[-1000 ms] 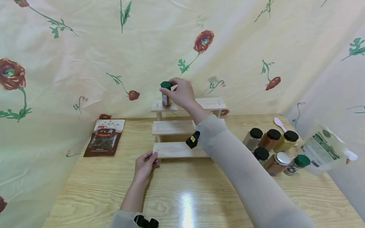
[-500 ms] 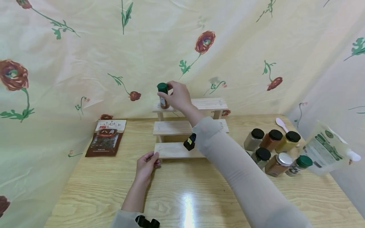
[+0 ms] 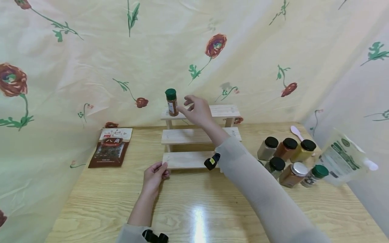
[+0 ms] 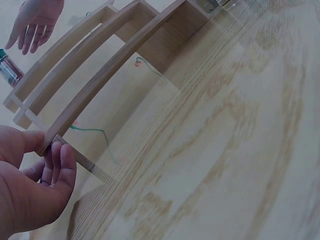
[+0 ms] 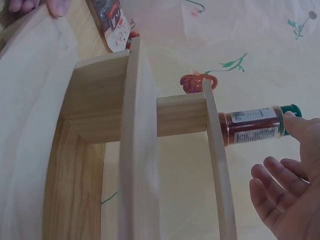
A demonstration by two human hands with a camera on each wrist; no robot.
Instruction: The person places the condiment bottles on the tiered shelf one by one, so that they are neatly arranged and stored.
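A green-capped spice jar (image 3: 171,103) with reddish-brown contents stands upright on the left end of the top step of a three-tier wooden rack (image 3: 185,136). Just to its right is my right hand (image 3: 197,109), fingers spread and loosely bent, holding nothing. The right wrist view has the jar (image 5: 252,125) standing on the top board, with the thumb close to the cap; whether they touch I cannot tell. My left hand (image 3: 154,177) pinches the left front corner of the lowest step between thumb and fingers, as the left wrist view also shows (image 4: 40,175).
Several spice jars (image 3: 290,148) with black, silver and green caps stand at the right of the table. Beside them are a pale spoon (image 3: 296,132) and a spouted clear pouch (image 3: 343,158). A brown spice packet (image 3: 110,147) lies at the left. A flowered cloth hangs behind.
My right hand has let go of the green-capped jar and drawn back to the right, after shifting it slightly left along the top step. My left hand keeps its pinch on the rack.
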